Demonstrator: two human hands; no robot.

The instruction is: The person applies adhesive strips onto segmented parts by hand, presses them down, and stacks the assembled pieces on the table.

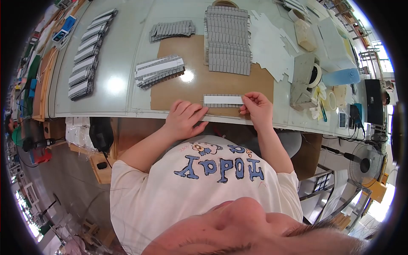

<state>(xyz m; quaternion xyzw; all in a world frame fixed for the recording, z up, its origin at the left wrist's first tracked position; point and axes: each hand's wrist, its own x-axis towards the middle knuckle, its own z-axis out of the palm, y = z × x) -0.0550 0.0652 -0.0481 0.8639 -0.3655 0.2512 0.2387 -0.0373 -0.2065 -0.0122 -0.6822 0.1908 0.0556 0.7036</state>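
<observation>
Grey slatted strip, white-topped (222, 100), is pinched at its right end by the right hand (257, 109), on the brown board (170, 95) on the bench (121, 46). Left hand (182, 117) is half-curled by the other end; any hold can't be made out. White-topped stacks (86, 53) look done, grey stacks (229, 44) left.

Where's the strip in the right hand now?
Head view, just right of centre: the strip is near the front edge of the brown board, between the left hand and the right hand, which holds its right end.
</observation>
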